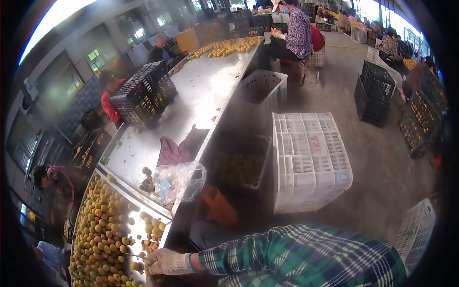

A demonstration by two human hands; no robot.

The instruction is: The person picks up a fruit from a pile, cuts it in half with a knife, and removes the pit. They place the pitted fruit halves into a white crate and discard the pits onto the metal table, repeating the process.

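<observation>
My right hand (167, 261), in a pale knitted glove with a green plaid sleeve behind it, is at the lower left over the table's near edge. Its fingers are closed on a thin stick (136, 256) that points left towards the fruit. A large heap of yellow-orange and greenish round fruit (103, 229) lies beside it on the tabletop. Several more fruits (153, 226) and small dark scraps lie just above the hand. My left hand is not in view.
A long metal table (205, 91) runs away, bearing a plastic bag (184, 182) and purple cloth (179, 148). A white crate (313, 162) stands right of it. Across the table a person in red (111, 100) is at black crates (146, 93). Other people sit further back.
</observation>
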